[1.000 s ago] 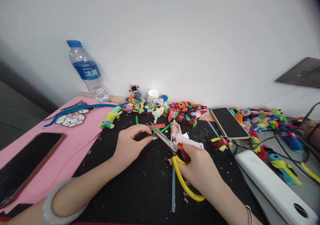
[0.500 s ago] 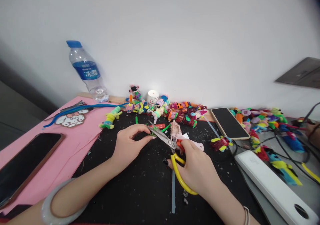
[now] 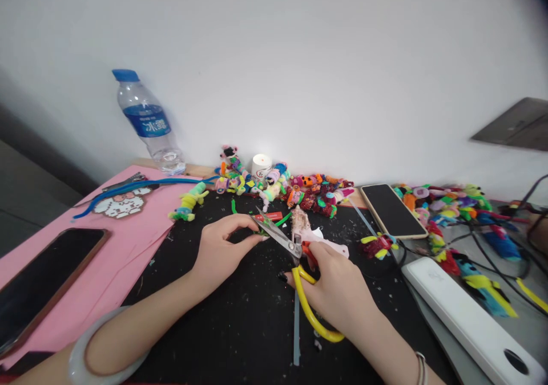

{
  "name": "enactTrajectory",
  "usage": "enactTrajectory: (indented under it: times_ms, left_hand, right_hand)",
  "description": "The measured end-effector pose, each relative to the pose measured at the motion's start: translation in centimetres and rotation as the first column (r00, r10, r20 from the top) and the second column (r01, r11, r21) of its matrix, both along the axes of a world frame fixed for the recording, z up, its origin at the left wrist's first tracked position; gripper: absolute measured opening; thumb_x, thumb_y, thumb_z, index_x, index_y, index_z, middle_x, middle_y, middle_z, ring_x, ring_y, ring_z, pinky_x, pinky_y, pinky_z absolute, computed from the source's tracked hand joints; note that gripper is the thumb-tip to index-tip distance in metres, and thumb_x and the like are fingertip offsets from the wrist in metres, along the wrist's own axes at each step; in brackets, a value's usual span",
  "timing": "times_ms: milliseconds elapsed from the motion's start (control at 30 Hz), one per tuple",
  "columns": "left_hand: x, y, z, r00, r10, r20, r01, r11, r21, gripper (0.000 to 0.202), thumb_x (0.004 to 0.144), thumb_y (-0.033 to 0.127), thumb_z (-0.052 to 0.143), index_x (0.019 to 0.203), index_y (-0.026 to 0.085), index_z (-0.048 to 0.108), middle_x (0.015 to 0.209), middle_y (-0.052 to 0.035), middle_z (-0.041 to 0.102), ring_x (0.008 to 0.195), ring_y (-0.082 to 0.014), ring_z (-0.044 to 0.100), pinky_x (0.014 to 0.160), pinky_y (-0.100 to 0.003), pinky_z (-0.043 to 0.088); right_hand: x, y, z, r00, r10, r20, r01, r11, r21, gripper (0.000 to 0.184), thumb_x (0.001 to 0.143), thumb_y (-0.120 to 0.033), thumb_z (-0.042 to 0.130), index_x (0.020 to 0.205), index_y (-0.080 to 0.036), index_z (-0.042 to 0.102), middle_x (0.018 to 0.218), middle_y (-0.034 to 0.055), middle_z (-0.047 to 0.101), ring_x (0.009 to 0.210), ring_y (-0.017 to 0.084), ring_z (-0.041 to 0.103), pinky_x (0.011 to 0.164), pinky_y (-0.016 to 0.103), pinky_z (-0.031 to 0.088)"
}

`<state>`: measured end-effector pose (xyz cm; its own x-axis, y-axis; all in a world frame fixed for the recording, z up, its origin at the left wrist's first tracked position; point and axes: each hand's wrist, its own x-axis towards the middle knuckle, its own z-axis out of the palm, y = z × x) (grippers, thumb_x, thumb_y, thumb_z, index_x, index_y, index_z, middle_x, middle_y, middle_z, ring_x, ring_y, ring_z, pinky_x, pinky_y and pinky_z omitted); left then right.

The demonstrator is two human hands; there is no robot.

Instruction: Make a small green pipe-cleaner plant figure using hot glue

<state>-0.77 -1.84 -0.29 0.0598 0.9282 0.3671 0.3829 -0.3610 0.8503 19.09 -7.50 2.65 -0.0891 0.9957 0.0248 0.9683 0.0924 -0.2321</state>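
My right hand (image 3: 336,279) grips a pair of scissors (image 3: 278,235) with yellow and red handles, its blades pointing left and slightly apart. Between the thumb and forefinger of my left hand (image 3: 225,251) is a small green fuzzy piece (image 3: 262,232), which looks like pipe cleaner. The blades lie right at that piece, just beyond my left fingertips. Behind the scissors stands a pale pink glue gun (image 3: 327,247) with a stained nozzle. A clear glue stick (image 3: 297,331) lies below the scissors on the black mat (image 3: 222,331).
Several colourful pipe-cleaner figures (image 3: 274,191) line the wall, more heaped at right. A water bottle (image 3: 148,122) stands at the back left. Phones (image 3: 51,285) lie on both sides. Blue pipe cleaners (image 3: 145,186) rest on pink paper (image 3: 137,248); a white power strip (image 3: 466,316) and cables lie right.
The yellow handle of the scissors has swung slightly down and right, and the blades look a little further apart. My left hand stays almost in place.
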Motion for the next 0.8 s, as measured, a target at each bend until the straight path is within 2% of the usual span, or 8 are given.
enactTrajectory:
  times_ms: [233, 533, 633, 733, 800]
  left_hand:
    - [0.1, 0.1, 0.0, 1.0, 0.002, -0.02, -0.002, 1.0, 0.012, 0.008, 0.067, 0.021, 0.069, 0.072, 0.018, 0.063, 0.08, -0.0013, 0.066, 0.075, -0.0156, 0.062, 0.074, -0.028, 0.049]
    - [0.1, 0.1, 0.1, 1.0, -0.008, 0.029, 0.009, 1.0, -0.021, 0.009, 0.067, 0.022, 0.068, 0.073, 0.018, 0.063, 0.084, -0.0039, 0.068, 0.081, -0.0184, 0.063, 0.078, -0.031, 0.05]
    - [0.2, 0.0, 0.2, 0.998, -0.001, 0.055, 0.003, 0.999, -0.042, 0.012, 0.067, 0.025, 0.068, 0.074, 0.017, 0.062, 0.083, -0.004, 0.067, 0.081, -0.0185, 0.063, 0.078, -0.032, 0.05]
    - [0.3, 0.1, 0.3, 0.996, -0.005, 0.09, 0.011, 0.997, -0.073, 0.014, 0.067, 0.026, 0.069, 0.075, 0.017, 0.061, 0.084, -0.0036, 0.066, 0.081, -0.0184, 0.063, 0.078, -0.032, 0.051]
    - [0.4, 0.1, 0.2, 0.989, -0.029, 0.142, 0.043, 0.995, -0.094, 0.014, 0.068, 0.025, 0.068, 0.077, 0.018, 0.059, 0.084, -0.003, 0.066, 0.081, -0.0178, 0.063, 0.081, -0.032, 0.051]
  right_hand:
    - [0.1, 0.1, 0.2, 0.999, -0.01, 0.036, 0.01, 1.0, 0.005, 0.032, 0.071, -0.052, 0.058, 0.072, -0.022, 0.05, 0.069, -0.0012, 0.059, 0.059, 0.016, 0.054, 0.05, 0.024, 0.025]
    - [0.2, 0.3, 0.0, 0.998, -0.029, 0.053, 0.029, 1.0, 0.002, 0.036, 0.072, -0.053, 0.057, 0.062, -0.021, 0.044, 0.059, -0.0018, 0.055, 0.051, 0.014, 0.049, 0.047, 0.023, 0.021]
    - [0.2, 0.3, 0.4, 0.999, -0.03, -0.029, 0.031, 0.998, 0.047, 0.031, 0.073, -0.046, 0.056, 0.063, -0.021, 0.041, 0.06, -0.0024, 0.051, 0.053, 0.014, 0.048, 0.048, 0.023, 0.024]
    - [0.2, 0.2, 0.9, 0.99, 0.01, -0.143, 0.004, 0.995, 0.099, 0.022, 0.071, -0.036, 0.057, 0.075, -0.021, 0.042, 0.074, -0.0002, 0.052, 0.062, 0.016, 0.05, 0.054, 0.024, 0.033]
    - [0.2, 0.2, 1.0, 0.984, 0.035, -0.172, -0.014, 0.993, 0.118, 0.024, 0.069, -0.033, 0.057, 0.082, -0.021, 0.041, 0.082, 0.0017, 0.052, 0.068, 0.018, 0.051, 0.059, 0.026, 0.037]
